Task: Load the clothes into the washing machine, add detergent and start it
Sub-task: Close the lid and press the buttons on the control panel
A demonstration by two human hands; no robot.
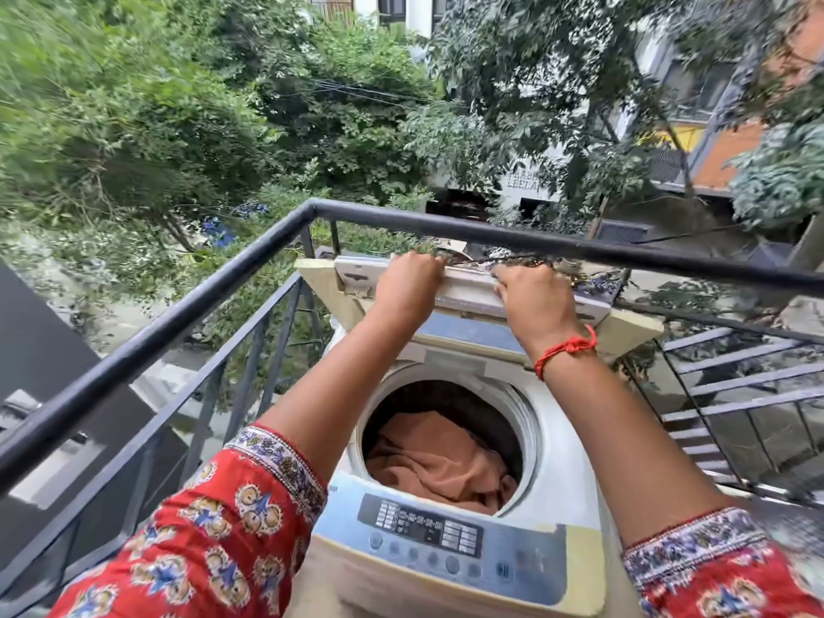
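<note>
Red floral sleeves end at the elbows of two arms stretched far forward. The left hand (412, 278) and the right hand (533, 296) both curl their fingers over the top edge of the raised lid (468, 289), gripping it. A red thread bracelet (564, 350) circles the right wrist. Below, the top-loading washing machine (553, 443) stands open, brown clothes (439, 461) heaped in its drum. Its control panel (421, 526) is nearest. A black balcony railing (187, 314) runs around the left and far sides.

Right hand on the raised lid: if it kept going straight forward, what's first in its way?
Probably the black balcony railing, just beyond the lid that the right hand grips; depth is unclear.
</note>
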